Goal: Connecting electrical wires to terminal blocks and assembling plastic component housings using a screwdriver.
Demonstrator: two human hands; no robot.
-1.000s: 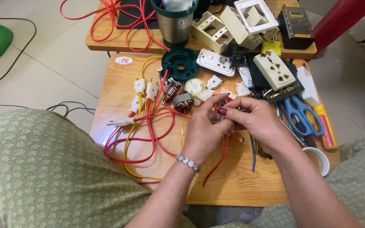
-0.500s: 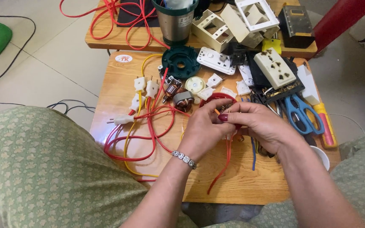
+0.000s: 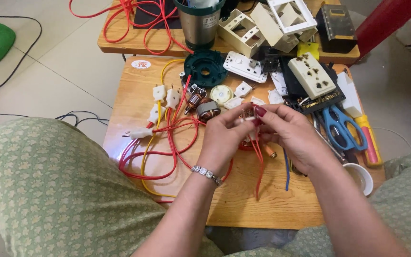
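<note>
Your left hand (image 3: 227, 131) and right hand (image 3: 288, 133) pinched a red wire (image 3: 259, 164) mid-frame over the surface (image 3: 243, 209). Fingertips close to its end would have steadied it.

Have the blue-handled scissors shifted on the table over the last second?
No. The blue-handled scissors lie beside the yellow and red screwdriver, just below the white socket block, as before. Both hands work left of them.
</note>
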